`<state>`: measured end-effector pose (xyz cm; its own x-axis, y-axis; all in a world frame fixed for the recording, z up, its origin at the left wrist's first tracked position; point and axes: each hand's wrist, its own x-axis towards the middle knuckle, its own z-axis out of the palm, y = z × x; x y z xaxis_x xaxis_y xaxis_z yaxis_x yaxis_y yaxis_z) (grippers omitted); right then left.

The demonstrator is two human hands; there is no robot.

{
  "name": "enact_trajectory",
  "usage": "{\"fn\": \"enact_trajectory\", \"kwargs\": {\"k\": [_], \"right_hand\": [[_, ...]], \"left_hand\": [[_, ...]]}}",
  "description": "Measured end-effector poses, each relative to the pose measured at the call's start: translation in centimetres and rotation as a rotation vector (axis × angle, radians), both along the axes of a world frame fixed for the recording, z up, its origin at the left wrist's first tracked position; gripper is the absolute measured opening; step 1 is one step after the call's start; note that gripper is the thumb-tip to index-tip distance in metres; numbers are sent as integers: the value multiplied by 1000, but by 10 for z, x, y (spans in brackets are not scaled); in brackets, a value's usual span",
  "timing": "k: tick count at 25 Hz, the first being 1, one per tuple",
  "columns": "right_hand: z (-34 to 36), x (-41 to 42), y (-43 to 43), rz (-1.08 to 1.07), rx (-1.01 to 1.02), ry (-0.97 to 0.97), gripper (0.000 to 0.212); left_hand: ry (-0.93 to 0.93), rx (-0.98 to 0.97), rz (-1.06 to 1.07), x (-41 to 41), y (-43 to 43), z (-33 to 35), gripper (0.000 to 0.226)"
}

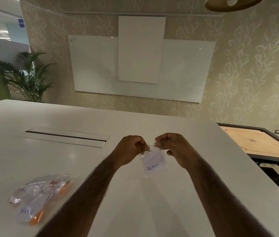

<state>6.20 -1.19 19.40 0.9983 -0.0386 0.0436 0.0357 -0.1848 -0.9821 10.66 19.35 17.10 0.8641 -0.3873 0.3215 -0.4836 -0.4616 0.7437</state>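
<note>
A small clear plastic bag point(153, 164) with a white label reading "ALPHA" hangs above the white table point(135, 194). My left hand point(129, 150) pinches its top left edge. My right hand point(173, 148) pinches the top right edge. Both hands are held side by side in front of me, fingers curled, with the bag's mouth between them. Something small and metallic shows at the bag's top by my left fingers, too small to identify.
A pile of clear labelled bags point(39, 197) with orange parts lies at the table's front left. A recessed cable hatch point(63, 136) sits in the tabletop. A carrom board point(262, 142) stands to the right, a potted plant point(25, 77) back left, whiteboards point(140, 65) on the wall.
</note>
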Motion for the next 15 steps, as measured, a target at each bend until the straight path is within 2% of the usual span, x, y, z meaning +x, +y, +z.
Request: {"fn": "enact_trajectory", "kwargs": {"k": [3, 7, 11, 15], "right_hand": [[1, -1, 0, -9, 28, 27, 21], [3, -3, 4, -42, -10, 197, 15], [3, -5, 2, -62, 24, 159, 23], [0, -4, 1, -54, 71, 150, 18]], "left_hand": [[-15, 48, -7, -1, -1, 1, 14], [46, 68, -60, -5, -2, 1, 22], [113, -40, -43, -7, -6, 1, 16], [107, -93, 19, -10, -9, 4, 4]]}}
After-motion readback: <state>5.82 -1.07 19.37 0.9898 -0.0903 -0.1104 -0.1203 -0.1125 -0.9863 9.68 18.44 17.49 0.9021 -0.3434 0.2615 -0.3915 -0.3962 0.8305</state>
